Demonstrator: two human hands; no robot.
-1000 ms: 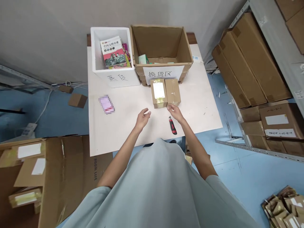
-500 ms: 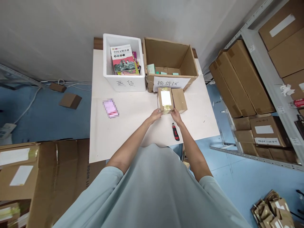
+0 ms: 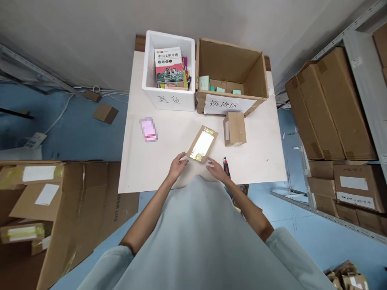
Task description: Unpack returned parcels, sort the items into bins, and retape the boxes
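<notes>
A taped cardboard box (image 3: 202, 143) with a white label on top sits askew on the white table (image 3: 145, 169), right in front of me. At its near left corner is my left hand (image 3: 177, 165), fingers apart and curved toward it. My right hand (image 3: 217, 170) is spread by the near right corner. Whether any fingertip touches the box, I cannot tell. A black and red utility knife (image 3: 226, 168) lies just beyond my right hand, its lower end hidden by the wrist. To the right of the labelled box is a second cardboard box (image 3: 237, 129).
At the table's back stand a white foam box (image 3: 177, 100) holding books (image 3: 169, 68) and a large open carton (image 3: 258, 99) with small mint-green boxes inside. A blurred pink item (image 3: 148, 129) lies at the left. Shelving (image 3: 363, 60) with cartons is on the right; a big carton (image 3: 96, 201) is at lower left.
The labelled box has come away from the second box, toward me and turned askew. My hands have moved apart from their grip at its near corners. The camera view has shifted.
</notes>
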